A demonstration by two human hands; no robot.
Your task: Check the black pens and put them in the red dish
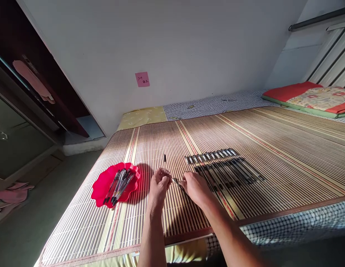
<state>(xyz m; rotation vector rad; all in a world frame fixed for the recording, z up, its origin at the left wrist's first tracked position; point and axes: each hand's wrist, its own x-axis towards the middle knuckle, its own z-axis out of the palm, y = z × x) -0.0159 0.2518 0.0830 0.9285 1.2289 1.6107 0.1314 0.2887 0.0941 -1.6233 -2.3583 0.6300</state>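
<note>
My left hand (160, 182) is closed, its thumb and fingers pinching one end of a slim pen (176, 182). Close on its right, my right hand (195, 186) has its fingers closed at the pen's darker end. Whether this is a whole pen or just its inner part, I cannot tell. Just beyond my left fingers a black-tipped pen piece (164, 158) points away from me; its near end is hidden by the hand. Right of my hands lies a row of clear and black pens (225, 168), side by side. Several more pens (119, 185) rest in a red scalloped plate (98, 187) on the left.
A striped bamboo mat (150, 137) covers the bed, with checked cloth (300, 218) along its near edge. Folded red and floral bedding (314, 96) lies at the far right. A pink note (142, 79) is stuck on the wall; a dark door (50, 66) stands left.
</note>
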